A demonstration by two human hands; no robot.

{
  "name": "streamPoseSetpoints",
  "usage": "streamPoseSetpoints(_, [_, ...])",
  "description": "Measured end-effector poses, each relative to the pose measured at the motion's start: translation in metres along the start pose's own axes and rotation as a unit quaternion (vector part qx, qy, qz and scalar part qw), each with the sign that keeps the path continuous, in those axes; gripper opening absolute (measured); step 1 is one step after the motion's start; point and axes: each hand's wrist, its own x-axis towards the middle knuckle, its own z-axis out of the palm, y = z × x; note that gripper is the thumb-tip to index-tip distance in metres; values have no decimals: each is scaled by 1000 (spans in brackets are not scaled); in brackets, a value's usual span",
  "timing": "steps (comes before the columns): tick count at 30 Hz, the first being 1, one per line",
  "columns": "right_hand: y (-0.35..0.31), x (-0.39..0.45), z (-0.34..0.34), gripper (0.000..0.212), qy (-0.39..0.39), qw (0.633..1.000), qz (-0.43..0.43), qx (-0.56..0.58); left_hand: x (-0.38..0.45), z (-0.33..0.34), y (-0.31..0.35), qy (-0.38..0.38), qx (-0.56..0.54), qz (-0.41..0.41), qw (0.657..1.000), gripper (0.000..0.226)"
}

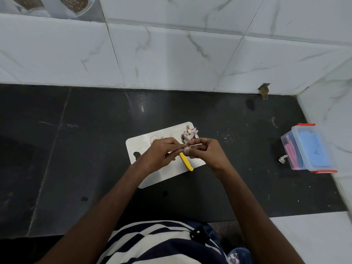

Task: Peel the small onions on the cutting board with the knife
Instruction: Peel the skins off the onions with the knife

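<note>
While both hands work above the white cutting board [137, 147], the dark counter [76, 149] to its left lies open up to the tiled wall. A peeled onion [153, 138] rests near the board's far edge. The left hand [160, 155] has its fingers pressed together at the small onion [186, 149], which the right hand [204, 153] pinches between thumb and fingertips over the board. The knife's yellow handle [186, 161] shows below, reaching the board's near edge; which hand grips it cannot be told. Peelings [189, 134] sit heaped at the far right corner. A lidded plastic box [308, 149] stands well apart, against the right wall.
</note>
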Motion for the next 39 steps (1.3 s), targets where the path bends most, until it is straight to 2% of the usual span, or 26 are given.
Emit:
streamPoseSetpoints(11, [-1, -4, 0, 36, -6, 1000, 5, 29, 0, 7, 13, 56, 25, -5, 998, 27])
streamPoseSetpoints(20, [-3, -6, -1, 40, -8, 999, -26, 28, 0, 10, 30, 93, 71, -62, 991, 25])
streamPoseSetpoints(25, [7, -15, 12, 30, 41, 984, -27, 169, 4, 8, 57, 160, 62, -112, 979, 16])
streamPoseSetpoints(28, [10, -22, 21, 38, 43, 968, -21, 245, 3, 13, 68, 182, 63, -177, 965, 12])
streamPoseSetpoints(30, [9, -23, 23, 38, 44, 971, -22, 235, 1, 16, 73, 192, 65, -215, 955, 14])
streamPoseSetpoints(33, [14, -20, 21, 26, 38, 980, -35, 191, 0, 22, 81, 202, 75, -247, 945, 11])
streamPoseSetpoints(39, [22, -10, 10, 16, -8, 988, -45, 149, -4, 27, 83, 182, 118, -264, 940, 5])
